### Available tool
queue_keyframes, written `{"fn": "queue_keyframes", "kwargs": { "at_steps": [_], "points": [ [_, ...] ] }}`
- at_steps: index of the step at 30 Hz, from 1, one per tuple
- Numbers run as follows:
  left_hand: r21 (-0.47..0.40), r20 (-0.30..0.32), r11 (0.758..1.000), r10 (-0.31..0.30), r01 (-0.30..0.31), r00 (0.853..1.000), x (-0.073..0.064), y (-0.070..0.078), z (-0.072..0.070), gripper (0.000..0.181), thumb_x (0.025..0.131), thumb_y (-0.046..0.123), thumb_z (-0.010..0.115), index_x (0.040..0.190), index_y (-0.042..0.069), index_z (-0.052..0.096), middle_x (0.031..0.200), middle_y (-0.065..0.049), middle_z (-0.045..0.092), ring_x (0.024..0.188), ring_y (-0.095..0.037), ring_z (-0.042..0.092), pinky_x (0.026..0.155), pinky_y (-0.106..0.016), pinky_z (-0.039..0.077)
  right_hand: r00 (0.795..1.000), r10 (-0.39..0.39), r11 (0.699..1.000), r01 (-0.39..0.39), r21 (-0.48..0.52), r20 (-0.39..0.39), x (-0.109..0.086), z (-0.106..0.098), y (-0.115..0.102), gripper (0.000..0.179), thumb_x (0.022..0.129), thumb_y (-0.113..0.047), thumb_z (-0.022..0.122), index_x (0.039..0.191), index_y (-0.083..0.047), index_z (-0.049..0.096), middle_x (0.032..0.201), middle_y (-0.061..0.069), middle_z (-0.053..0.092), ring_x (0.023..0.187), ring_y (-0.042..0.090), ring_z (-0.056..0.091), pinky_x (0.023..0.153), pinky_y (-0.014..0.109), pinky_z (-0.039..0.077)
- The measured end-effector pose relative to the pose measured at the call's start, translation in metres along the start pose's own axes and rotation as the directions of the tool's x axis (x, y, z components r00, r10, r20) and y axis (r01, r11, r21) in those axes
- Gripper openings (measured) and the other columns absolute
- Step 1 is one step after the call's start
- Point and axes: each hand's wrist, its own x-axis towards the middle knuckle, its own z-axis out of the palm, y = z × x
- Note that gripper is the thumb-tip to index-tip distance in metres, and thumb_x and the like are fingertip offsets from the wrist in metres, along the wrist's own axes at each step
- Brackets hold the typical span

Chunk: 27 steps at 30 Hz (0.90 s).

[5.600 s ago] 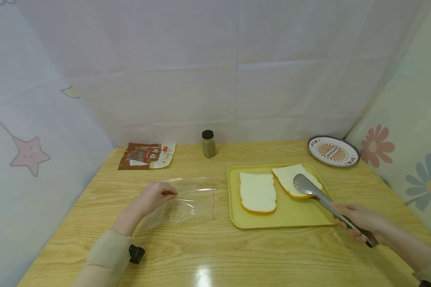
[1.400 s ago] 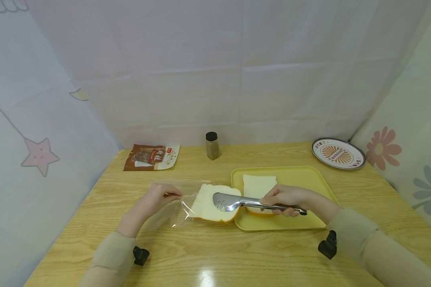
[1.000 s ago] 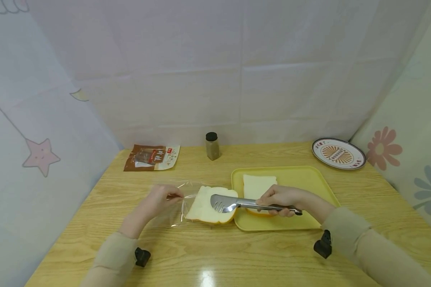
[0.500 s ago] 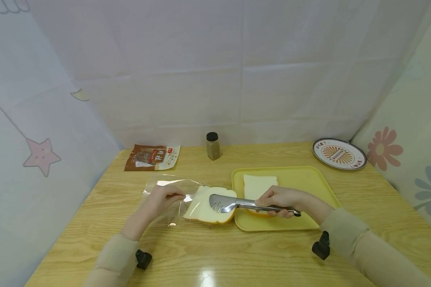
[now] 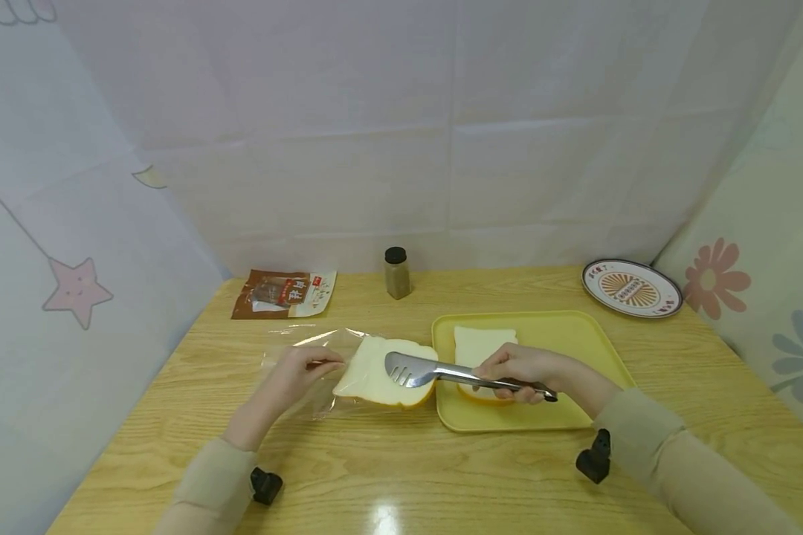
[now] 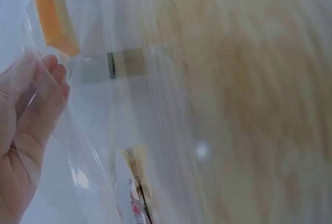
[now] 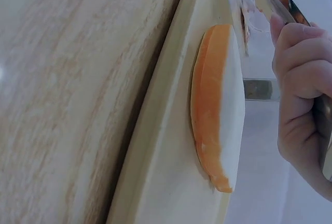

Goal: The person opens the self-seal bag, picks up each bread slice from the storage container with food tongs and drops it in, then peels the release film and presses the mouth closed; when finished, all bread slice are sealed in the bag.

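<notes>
My left hand [image 5: 293,380] pinches the edge of a clear plastic bag [image 6: 88,130], which is lifted off the table. The right hand [image 5: 527,371] grips metal tongs [image 5: 451,372], whose slotted end lies over a slice of bread [image 5: 363,375]. That slice is held between the tongs, left of the yellow tray [image 5: 562,417], and its left end is at the bag's opening; film seems to cover that corner. How deep it reaches inside I cannot tell. Another slice [image 5: 471,342] lies on the tray, partly behind the right hand; its orange crust shows in the right wrist view.
A brown and white food packet [image 5: 284,293] lies at the back left. Near the back middle stands a small black-lidded jar [image 5: 397,275]. A patterned plate [image 5: 632,288] is at the back right, close to the wall cloth.
The tongs have picked up the tray's right-hand slice and carried it left to the bag. Lately it has shifted slightly further left and up. The bag's opening has been raised.
</notes>
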Motion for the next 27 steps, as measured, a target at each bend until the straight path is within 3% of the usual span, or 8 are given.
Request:
{"fn": "queue_keyframes", "kwargs": {
  "at_steps": [9,15,22,27],
  "points": [
    [-0.033,-0.018,0.998,0.051,-0.052,0.999,0.002,0.007,0.007,0.011,0.082,0.002,0.069,0.093,0.004,0.074,0.09,-0.008,0.074,0.078,-0.017,0.07,0.068,-0.019,0.057,1.0,0.012,1.0,-0.011,-0.019,0.002,0.006,-0.001,0.001,0.043,0.098,-0.027,0.05,0.109,0.014,0.058,0.054,-0.004,0.048,0.034,0.002,0.032,0.032,0.015,0.031],
    [-0.063,-0.056,0.997,0.029,-0.033,0.998,0.002,0.009,0.007,0.014,0.082,0.0,0.068,0.094,0.004,0.074,0.091,-0.009,0.074,0.08,-0.018,0.071,0.069,-0.02,0.058,1.0,0.017,1.0,-0.017,-0.022,0.003,0.007,-0.001,0.002,0.043,0.098,-0.027,0.051,0.108,0.014,0.059,0.054,-0.003,0.047,0.034,0.002,0.032,0.032,0.016,0.03],
    [-0.014,-0.042,0.998,0.066,-0.067,0.997,0.003,0.01,0.008,0.015,0.081,-0.001,0.069,0.095,0.004,0.074,0.092,-0.01,0.074,0.082,-0.022,0.071,0.071,-0.021,0.058,1.0,0.0,1.0,0.0,-0.024,0.02,0.009,0.001,0.0,0.048,0.098,-0.03,0.051,0.111,0.015,0.057,0.054,-0.004,0.047,0.033,0.002,0.032,0.032,0.016,0.029],
    [-0.027,-0.061,0.998,0.054,-0.056,0.997,0.003,0.013,0.008,0.017,0.081,-0.002,0.069,0.096,0.004,0.074,0.094,-0.011,0.073,0.085,-0.023,0.071,0.072,-0.023,0.058,1.0,0.009,1.0,-0.009,-0.021,0.01,0.013,0.003,0.0,0.047,0.097,-0.031,0.052,0.111,0.013,0.058,0.054,-0.003,0.047,0.033,0.003,0.031,0.032,0.017,0.029]
  ]
}}
